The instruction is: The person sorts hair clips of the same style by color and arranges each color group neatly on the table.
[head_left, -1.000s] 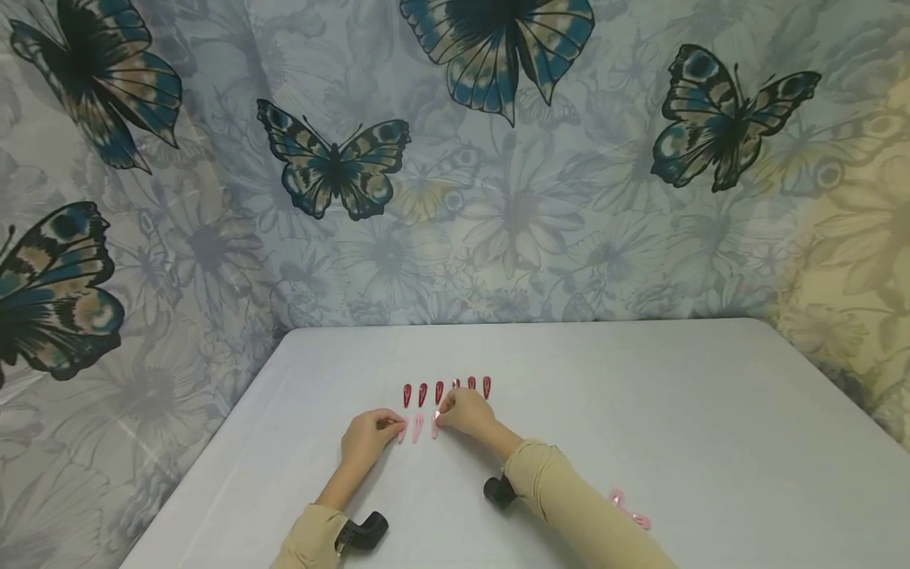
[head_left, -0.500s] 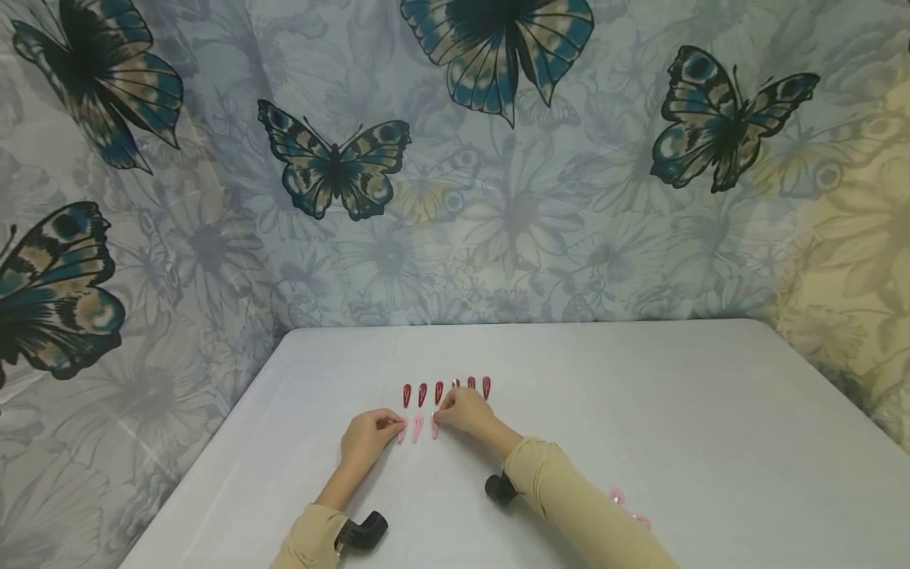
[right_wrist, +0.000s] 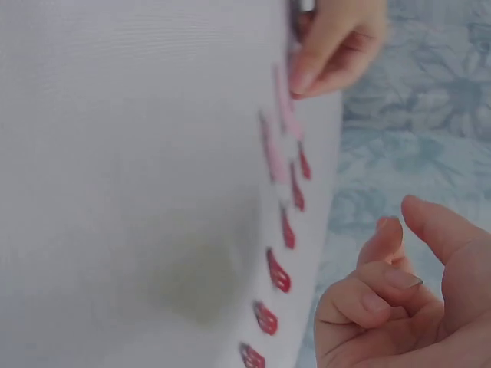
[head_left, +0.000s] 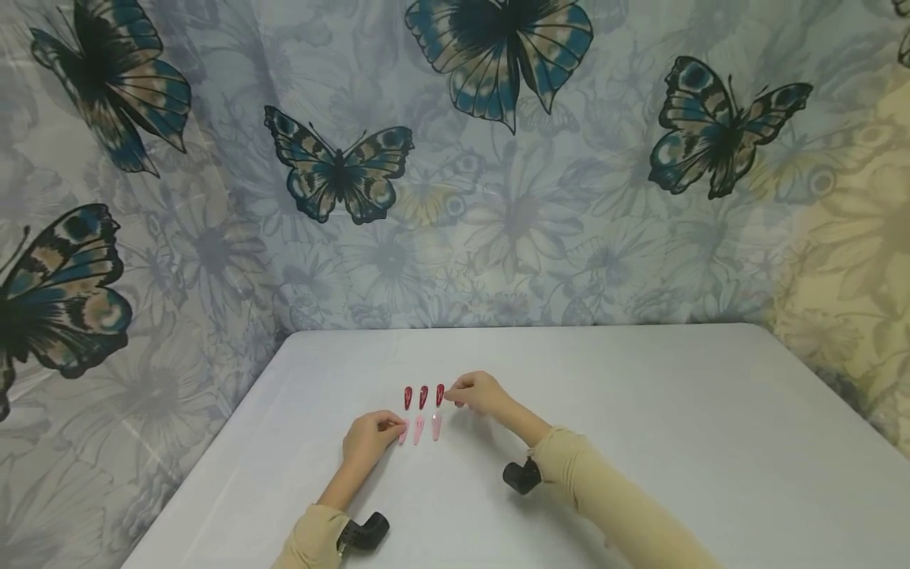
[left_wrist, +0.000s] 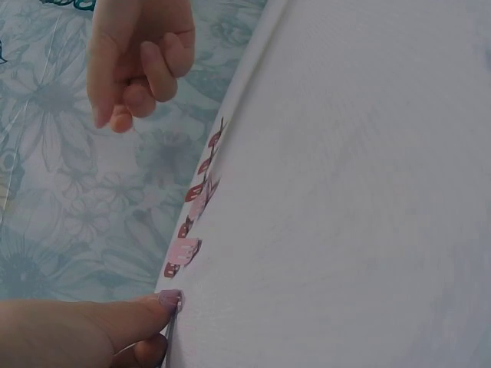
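Observation:
My left hand [head_left: 370, 438] pinches the leftmost pink snap hair clip [head_left: 404, 433] on the table between thumb and fingertip. To its right lie a second pink clip [head_left: 418, 429] and a third pink clip [head_left: 437, 425], each below a red snap hair clip [head_left: 423, 397] in the upper row. My right hand [head_left: 483, 393] hovers at the right of this row, covering its other red clips in the head view. In the right wrist view, the right hand [right_wrist: 399, 299] has loosely bent fingers, thumb apart, holding nothing. Several red clips [right_wrist: 279, 270] show there in a line.
A white table [head_left: 640, 395] stands against a wall covering [head_left: 519, 221] with butterflies and flowers. Black wrist cameras [head_left: 522, 476] sit at both sleeves. The right sleeve [head_left: 611, 498] crosses the table's near right part.
My right hand has let go of the third pink clip and moved up and to the right. The pink clips at the near right are now hidden by the sleeve. The left hand stays put.

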### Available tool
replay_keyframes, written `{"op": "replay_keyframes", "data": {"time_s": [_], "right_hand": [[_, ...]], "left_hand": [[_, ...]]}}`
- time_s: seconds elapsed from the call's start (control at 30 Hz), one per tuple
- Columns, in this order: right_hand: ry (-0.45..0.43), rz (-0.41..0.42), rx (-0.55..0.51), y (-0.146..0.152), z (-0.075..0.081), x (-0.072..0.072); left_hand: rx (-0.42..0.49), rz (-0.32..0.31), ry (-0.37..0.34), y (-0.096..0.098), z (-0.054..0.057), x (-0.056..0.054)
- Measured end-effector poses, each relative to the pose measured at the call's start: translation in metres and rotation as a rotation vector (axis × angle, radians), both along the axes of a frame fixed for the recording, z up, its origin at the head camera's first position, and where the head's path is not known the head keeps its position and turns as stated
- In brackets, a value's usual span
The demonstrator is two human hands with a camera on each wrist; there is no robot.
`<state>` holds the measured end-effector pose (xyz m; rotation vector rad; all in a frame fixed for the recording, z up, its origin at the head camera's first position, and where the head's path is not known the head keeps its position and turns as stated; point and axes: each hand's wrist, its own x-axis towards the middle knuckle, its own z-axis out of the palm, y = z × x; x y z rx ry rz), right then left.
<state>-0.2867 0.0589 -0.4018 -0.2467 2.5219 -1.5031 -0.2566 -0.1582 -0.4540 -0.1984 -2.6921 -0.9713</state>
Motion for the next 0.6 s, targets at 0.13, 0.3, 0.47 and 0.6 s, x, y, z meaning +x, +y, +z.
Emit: {"op": "replay_keyframes", "data": {"time_s": [0.13,0.3,0.47,0.6], "right_hand": [[-0.092,-0.003,-0.165,0.014,0.011,0.0],[-0.127,-0.021,-0.286,0.03,0.029,0.002],[-0.098,-0.009,-0.336,0.046,0.052,0.004],[-0.068,0.005,-0.367,0.058,0.067,0.007]], "left_hand": [[0.0,0.006,0.002,0.0,0.001,0.0],[0.003,0.01,-0.007,0.0,0.0,0.001],[0.005,0.008,-0.002,0.001,0.0,0.002],[0.005,0.011,0.009,0.001,0.0,0.002]]}}
